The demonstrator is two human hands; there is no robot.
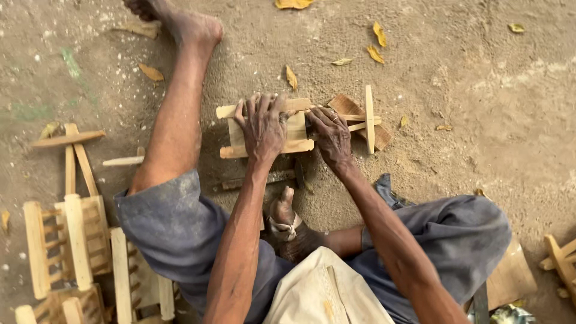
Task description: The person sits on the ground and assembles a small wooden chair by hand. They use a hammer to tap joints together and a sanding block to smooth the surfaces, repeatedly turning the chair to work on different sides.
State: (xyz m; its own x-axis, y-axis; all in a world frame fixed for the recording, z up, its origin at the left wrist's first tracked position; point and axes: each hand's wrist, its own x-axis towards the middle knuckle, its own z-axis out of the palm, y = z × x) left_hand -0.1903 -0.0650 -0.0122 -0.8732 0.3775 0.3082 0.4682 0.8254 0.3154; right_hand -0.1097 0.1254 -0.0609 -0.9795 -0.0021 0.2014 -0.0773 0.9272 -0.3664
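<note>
A small frame of pale wooden slats (298, 123) lies on the sandy ground in front of me. My left hand (262, 127) is spread flat over its middle and presses it down. My right hand (330, 135) grips the frame's right end, where thin rods run out to an upright wooden crosspiece (369, 119). Under that end lies a darker brown wood block (350, 107). A dark metal tool (264, 178) lies on the ground just below the frame, near my bent right foot (284, 216).
Several finished slatted wooden frames (69, 243) are stacked at the lower left, with loose sticks (68, 139) above them. Another wooden piece (561, 259) sits at the right edge. My left leg stretches up the frame. Dry yellow leaves (377, 43) dot the sand.
</note>
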